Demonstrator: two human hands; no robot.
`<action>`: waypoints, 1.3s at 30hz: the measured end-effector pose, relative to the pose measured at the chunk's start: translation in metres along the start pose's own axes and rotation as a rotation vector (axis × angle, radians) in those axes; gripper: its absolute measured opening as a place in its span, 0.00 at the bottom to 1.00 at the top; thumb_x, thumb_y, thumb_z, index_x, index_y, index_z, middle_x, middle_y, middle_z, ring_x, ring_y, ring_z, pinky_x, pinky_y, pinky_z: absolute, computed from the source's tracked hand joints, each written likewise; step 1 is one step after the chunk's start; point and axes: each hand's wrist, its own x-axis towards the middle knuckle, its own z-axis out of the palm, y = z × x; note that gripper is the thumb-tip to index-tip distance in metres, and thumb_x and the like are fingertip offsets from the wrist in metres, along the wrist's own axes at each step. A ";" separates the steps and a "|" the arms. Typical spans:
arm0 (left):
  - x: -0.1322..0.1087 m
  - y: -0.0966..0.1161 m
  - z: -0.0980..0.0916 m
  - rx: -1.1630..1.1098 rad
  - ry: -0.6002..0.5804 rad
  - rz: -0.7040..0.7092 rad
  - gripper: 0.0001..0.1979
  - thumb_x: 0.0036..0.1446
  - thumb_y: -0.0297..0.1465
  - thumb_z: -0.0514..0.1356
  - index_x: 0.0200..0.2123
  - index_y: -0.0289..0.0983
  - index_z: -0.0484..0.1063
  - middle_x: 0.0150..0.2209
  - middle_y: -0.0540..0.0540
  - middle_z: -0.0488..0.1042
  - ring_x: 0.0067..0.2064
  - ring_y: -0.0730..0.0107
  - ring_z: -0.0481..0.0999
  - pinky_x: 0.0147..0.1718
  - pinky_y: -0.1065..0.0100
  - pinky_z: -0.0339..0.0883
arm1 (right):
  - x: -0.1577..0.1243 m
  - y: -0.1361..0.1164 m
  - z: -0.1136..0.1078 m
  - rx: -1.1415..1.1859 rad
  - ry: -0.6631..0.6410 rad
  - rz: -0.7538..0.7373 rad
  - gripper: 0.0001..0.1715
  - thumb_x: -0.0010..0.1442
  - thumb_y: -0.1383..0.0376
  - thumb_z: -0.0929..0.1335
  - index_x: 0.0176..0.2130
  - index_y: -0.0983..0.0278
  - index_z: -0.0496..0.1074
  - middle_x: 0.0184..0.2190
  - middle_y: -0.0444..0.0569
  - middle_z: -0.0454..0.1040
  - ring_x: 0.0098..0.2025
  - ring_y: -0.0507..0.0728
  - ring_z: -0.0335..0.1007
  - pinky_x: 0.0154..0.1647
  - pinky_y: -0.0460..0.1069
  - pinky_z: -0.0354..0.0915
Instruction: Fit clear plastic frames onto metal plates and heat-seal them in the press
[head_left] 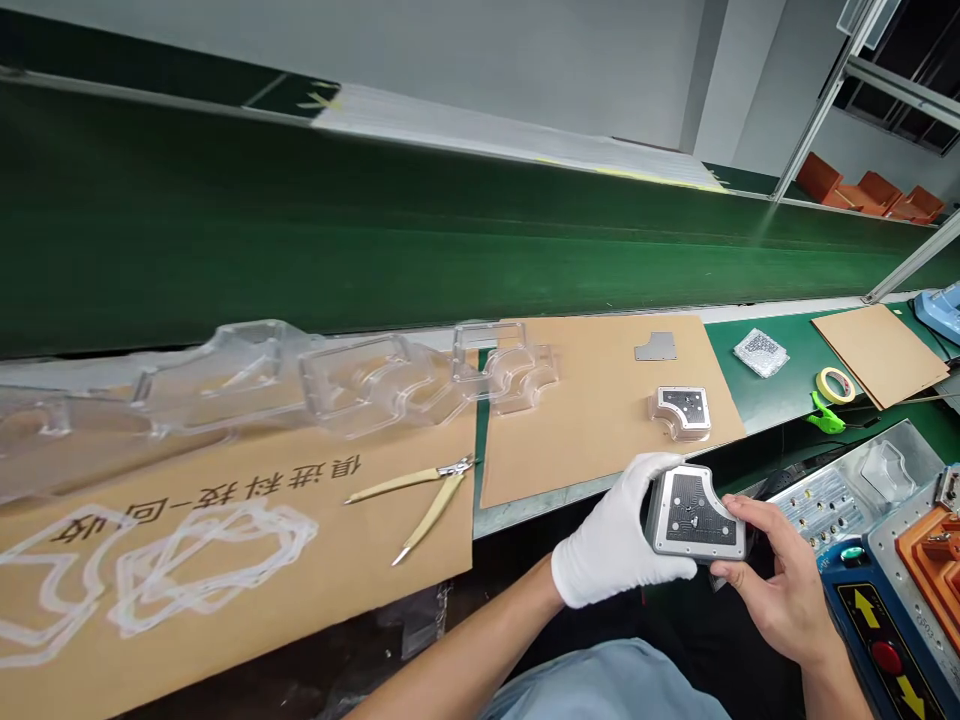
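Note:
My left hand [619, 545], in a white glove, is closed around the left side of a grey housing [697, 512] with one concave corner and a dark inner panel with small parts on it. With bare fingers and thumb, my right hand [784, 575] pinches the same housing at its right edge. It is held in front of me, face up and tilted toward me. Just beyond it on the cardboard sheet stands a similar housing [686, 408] in a clear plastic shell. Behind that lies a flat grey plate [656, 346] with a notched outline.
Clear plastic shells [360, 380] line the left bench, near pliers [420, 490] and translucent ring-shaped strips [210, 565]. At right are a wrapped packet [760, 353], yellow tape [835, 385], a green-handled tool [826, 415] and a blue machine [874, 640] with a red button. A green conveyor [375, 235] runs behind.

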 end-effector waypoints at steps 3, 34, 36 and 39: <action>-0.001 0.000 0.005 -0.029 0.009 -0.044 0.52 0.42 0.45 0.82 0.66 0.45 0.60 0.64 0.36 0.71 0.63 0.41 0.76 0.67 0.41 0.68 | -0.007 0.003 0.002 0.055 0.026 0.111 0.31 0.66 0.61 0.77 0.64 0.53 0.70 0.59 0.54 0.79 0.60 0.64 0.78 0.61 0.61 0.77; -0.004 -0.001 0.029 0.267 -0.078 0.052 0.66 0.42 0.40 0.82 0.77 0.43 0.49 0.66 0.36 0.71 0.66 0.41 0.74 0.69 0.42 0.66 | -0.052 0.013 -0.004 0.235 0.139 0.291 0.49 0.66 0.58 0.77 0.76 0.52 0.54 0.61 0.55 0.78 0.64 0.66 0.76 0.67 0.66 0.72; -0.005 -0.002 0.029 0.253 -0.082 0.051 0.65 0.42 0.40 0.82 0.77 0.43 0.49 0.66 0.37 0.72 0.66 0.42 0.74 0.68 0.42 0.67 | -0.052 0.012 -0.004 0.232 0.140 0.295 0.48 0.66 0.59 0.77 0.75 0.52 0.55 0.61 0.55 0.78 0.64 0.66 0.76 0.67 0.66 0.72; -0.006 -0.001 0.028 0.266 -0.078 0.064 0.65 0.42 0.40 0.82 0.77 0.44 0.49 0.65 0.38 0.72 0.65 0.43 0.75 0.68 0.43 0.67 | -0.051 0.011 -0.002 0.229 0.144 0.301 0.47 0.66 0.58 0.78 0.74 0.52 0.56 0.62 0.55 0.78 0.63 0.66 0.76 0.67 0.66 0.72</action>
